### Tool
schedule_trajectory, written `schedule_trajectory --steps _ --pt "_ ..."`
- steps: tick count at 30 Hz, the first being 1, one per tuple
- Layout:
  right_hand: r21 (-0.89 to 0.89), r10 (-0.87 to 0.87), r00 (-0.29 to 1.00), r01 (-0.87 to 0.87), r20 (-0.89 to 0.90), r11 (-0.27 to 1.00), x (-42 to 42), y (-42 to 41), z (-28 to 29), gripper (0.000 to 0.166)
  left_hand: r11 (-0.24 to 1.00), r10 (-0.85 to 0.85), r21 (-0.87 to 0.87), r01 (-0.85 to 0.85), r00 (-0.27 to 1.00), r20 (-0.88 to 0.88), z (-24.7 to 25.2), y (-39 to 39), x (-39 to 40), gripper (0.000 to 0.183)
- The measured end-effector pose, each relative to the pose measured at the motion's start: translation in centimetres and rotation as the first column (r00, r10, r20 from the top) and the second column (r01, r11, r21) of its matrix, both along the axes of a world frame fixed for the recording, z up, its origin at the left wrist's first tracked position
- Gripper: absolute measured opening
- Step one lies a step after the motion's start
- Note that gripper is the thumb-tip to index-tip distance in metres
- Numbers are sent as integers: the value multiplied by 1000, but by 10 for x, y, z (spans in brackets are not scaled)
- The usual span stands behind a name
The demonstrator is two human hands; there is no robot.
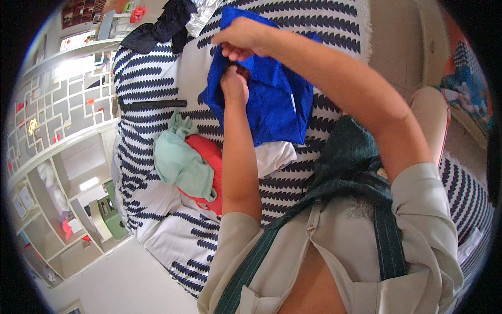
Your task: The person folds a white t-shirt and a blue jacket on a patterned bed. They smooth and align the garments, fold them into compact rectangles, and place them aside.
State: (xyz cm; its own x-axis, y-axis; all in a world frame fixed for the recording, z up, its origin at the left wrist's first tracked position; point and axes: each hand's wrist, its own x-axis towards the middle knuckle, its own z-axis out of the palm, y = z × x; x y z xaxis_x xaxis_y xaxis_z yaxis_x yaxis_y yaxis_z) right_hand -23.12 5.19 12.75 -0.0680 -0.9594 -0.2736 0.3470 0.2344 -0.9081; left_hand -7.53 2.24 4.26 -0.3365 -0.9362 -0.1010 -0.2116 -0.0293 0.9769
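Observation:
A bright blue cloth garment (274,98) lies spread before me, with a narrow white strip near its right side. My left hand (234,84) reaches into a fold at its left part, fingers curled on the cloth and partly hidden. Just above, my right hand (245,37) bends inward across the garment and grips it near its upper end. Under the lower edge of the blue cloth a white cloth (276,157) sticks out. Left of my left forearm, a pale green cloth (182,161) lies bunched over a red one (208,151).
A black-and-white patterned cover (157,74) with fringed edges spreads under the clothes. A black bar-shaped object (164,104) lies at left. Black cloth (157,33) and shiny silver cloth (204,15) lie at the far end. White shelving (59,165) stands beyond the left edge.

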Motion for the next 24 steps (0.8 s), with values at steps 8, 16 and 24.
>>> schedule_trajectory --steps 8,16,24 --pt "65 22 989 -32 144 997 12 58 -24 35 999 2 38 4 987 -161 -16 -41 -18 32" --pt "159 -19 993 0 116 987 1 81 -44 37 990 -63 -124 63 998 4 5 -27 -24 31" --pt "151 -48 992 31 113 988 5 89 -65 37 909 -103 -362 207 952 287 11 -17 -44 31"
